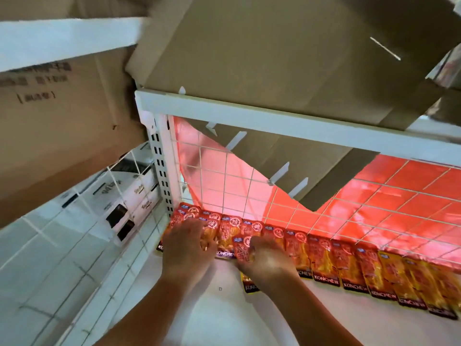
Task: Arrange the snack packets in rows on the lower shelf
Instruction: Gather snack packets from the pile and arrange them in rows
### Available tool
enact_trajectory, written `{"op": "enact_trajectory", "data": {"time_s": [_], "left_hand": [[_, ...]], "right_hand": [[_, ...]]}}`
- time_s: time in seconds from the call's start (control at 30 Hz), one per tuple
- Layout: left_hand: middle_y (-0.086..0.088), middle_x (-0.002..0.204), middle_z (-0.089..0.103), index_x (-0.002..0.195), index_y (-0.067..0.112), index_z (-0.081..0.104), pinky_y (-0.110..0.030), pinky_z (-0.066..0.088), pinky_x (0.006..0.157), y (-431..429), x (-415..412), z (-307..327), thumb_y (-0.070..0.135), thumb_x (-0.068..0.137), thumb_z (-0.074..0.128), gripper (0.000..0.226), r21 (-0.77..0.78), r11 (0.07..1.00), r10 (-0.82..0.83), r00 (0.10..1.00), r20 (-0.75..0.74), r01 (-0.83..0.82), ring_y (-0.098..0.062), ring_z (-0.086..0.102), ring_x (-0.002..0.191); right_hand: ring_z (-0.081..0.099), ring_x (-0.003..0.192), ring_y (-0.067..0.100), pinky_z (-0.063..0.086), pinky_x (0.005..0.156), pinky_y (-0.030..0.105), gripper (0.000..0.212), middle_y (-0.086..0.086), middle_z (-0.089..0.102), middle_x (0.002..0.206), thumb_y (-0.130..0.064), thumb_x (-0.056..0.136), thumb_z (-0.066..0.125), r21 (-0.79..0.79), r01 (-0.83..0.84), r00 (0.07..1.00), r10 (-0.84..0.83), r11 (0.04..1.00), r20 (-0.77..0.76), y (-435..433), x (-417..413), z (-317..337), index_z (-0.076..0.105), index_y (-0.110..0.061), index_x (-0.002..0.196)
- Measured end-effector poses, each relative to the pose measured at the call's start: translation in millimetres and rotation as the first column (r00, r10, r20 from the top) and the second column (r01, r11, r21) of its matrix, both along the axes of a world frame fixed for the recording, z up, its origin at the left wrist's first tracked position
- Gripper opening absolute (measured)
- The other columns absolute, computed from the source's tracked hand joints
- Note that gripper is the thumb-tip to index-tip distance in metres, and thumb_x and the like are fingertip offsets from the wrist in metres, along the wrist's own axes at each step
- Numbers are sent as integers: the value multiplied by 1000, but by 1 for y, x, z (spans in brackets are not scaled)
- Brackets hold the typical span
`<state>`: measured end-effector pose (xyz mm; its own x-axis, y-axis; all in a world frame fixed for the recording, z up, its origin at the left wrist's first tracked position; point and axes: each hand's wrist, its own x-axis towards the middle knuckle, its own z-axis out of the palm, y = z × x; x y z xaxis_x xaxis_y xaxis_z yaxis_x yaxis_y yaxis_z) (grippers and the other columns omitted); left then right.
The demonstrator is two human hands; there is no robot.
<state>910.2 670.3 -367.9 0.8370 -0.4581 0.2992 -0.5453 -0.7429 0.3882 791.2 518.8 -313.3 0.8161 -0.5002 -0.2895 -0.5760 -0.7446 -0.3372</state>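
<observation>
A row of orange-red snack packets point(349, 265) lies side by side along the back of the white lower shelf point(219, 310), against the wire grid. My left hand point(187, 245) rests flat, fingers spread, on the leftmost packets point(192, 212) of the row. My right hand point(264, 260) holds one packet point(243, 248) on top of the row near its left part; the packet's dark lower end pokes out under my wrist.
A white wire grid back panel point(299, 196) with red foil behind it closes the shelf's rear. A cardboard box point(287, 46) sits on the upper shelf rail point(274, 121) overhead. White boxes point(124, 196) stand in the neighbouring bay at left, behind a slotted upright.
</observation>
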Motion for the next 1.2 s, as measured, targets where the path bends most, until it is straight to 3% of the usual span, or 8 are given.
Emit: {"op": "enact_trajectory", "data": {"time_s": [0.23,0.37,0.47,0.57,0.8,1.2], "left_hand": [[8,95,65,101,28,65,-38,47,78,-3,13,-17,45,81,74,28,6,999,-39,995,97,38,-19,61,85],[3,107,65,105,27,68,-40,43,80,7,24,-30,46,81,70,30,35,995,-99,982,160,95,-26,57,94],[1,117,63,111,30,68,-46,43,87,14,27,-30,47,81,69,34,100,984,-162,968,191,145,-29,56,107],[1,122,62,114,30,68,-50,42,93,16,29,-30,45,81,69,37,122,978,-191,966,175,172,-29,54,114],[1,124,61,110,33,68,-53,41,95,14,28,-32,37,77,70,33,76,979,-194,974,116,186,-33,54,118],[1,121,61,105,37,65,-52,41,97,14,29,-34,39,77,69,28,71,980,-191,978,81,185,-30,53,119]], "right_hand": [[55,109,25,51,93,40,52,3,51,119,-61,84,65,-22,37,999,-38,999,-22,8,13,-2,53,-25,118],[55,114,28,48,93,35,53,6,52,123,-56,83,66,-7,64,998,-64,998,-20,11,22,-2,52,-22,122],[56,108,27,44,83,34,50,5,54,119,-57,82,67,-7,90,996,-90,996,-9,16,30,-4,54,-22,116],[57,105,26,43,79,34,53,6,55,116,-60,83,69,-25,97,995,-97,995,-9,21,41,-4,54,-21,115],[56,120,29,49,96,37,63,8,52,131,-58,84,68,-29,161,987,-160,987,21,28,71,-3,52,-21,132],[55,121,29,49,94,36,65,8,47,133,-57,86,68,-31,166,986,-167,986,-20,32,82,-8,50,-19,136]]}}
